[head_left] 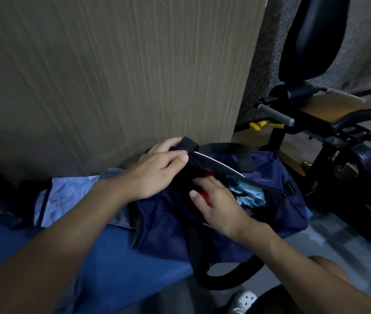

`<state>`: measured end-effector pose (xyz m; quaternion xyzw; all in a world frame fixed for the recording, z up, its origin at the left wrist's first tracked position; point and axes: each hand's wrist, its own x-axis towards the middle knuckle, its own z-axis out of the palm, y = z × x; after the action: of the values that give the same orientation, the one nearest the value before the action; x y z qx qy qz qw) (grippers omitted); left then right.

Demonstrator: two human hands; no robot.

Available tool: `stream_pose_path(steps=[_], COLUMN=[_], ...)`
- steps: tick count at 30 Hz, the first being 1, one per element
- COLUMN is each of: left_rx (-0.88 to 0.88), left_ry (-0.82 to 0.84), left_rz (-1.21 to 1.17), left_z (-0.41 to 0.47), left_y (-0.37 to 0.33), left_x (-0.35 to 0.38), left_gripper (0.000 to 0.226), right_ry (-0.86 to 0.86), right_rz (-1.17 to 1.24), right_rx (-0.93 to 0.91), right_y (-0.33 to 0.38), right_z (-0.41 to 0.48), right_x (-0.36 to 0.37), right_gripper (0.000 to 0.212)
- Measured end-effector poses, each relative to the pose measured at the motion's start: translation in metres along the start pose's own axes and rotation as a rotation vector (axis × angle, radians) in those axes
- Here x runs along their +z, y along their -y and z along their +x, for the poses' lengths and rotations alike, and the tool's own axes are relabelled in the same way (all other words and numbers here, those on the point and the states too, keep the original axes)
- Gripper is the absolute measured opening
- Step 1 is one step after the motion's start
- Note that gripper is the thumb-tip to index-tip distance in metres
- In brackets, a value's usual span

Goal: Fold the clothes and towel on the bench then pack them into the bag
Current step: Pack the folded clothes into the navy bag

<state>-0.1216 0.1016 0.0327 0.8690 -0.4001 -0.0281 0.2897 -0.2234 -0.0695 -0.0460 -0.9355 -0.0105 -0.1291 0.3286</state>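
A navy duffel bag (pixel 171 227) lies open on the blue bench (pixel 116 257). My left hand (pixel 155 171) grips the bag's far rim by its black strap and holds the opening wide. Inside the opening, my right hand (pixel 214 200) presses flat on a red garment (pixel 207 174). A light blue cloth (pixel 248 193) lies in the bag to the right of it. On the bench to the left of the bag lies a pale blue patterned garment (pixel 66 196), with a grey garment (pixel 121 219) beside it.
A wood-grain wall panel (pixel 112 75) stands right behind the bench. Black gym equipment (pixel 316 114) with a padded seat and a grey handle fills the right side. The bag's black strap (pixel 229 279) hangs over the bench's edge towards the floor.
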Motion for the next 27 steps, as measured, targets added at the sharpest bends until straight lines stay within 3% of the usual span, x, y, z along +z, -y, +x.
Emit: stream_pose_path(steps=[4,6,9,12,15,20,27], left_rx=[-0.031,-0.072,-0.174,-0.349,-0.448,-0.487,-0.457], left_ry=[-0.048,-0.125,-0.266,-0.361,-0.381,-0.425,-0.428], left_rz=[-0.063,-0.113,-0.146,-0.088,0.051,0.184,0.236], left_z=[-0.032,-0.053,-0.087,-0.123,-0.151,-0.169,-0.157], left_y=[0.01,0.023,0.056,0.094,0.123,0.15,0.183], left_x=[-0.002,-0.005,-0.013,-0.019,-0.021,-0.024,-0.031], left_gripper=[0.066,0.049,0.044,0.028,0.029,0.028,0.031], right_ry=[-0.004,-0.015,0.044,0.165,0.271,0.377,0.352], right_rz=[0.056,0.086,0.116,0.074,0.001,-0.175,-0.501], right_rx=[-0.104,-0.188,-0.29,-0.373,-0.433,-0.543,-0.619], right_y=[0.035,0.056,0.089,0.114,0.13,0.141,0.13], right_z=[-0.008,-0.007,0.003,0.019,0.037,0.075,0.121], right_x=[-0.002,0.004,0.025,0.054,0.089,0.147,0.182], right_gripper=[0.038,0.029,0.021,0.02,0.017,0.022,0.036])
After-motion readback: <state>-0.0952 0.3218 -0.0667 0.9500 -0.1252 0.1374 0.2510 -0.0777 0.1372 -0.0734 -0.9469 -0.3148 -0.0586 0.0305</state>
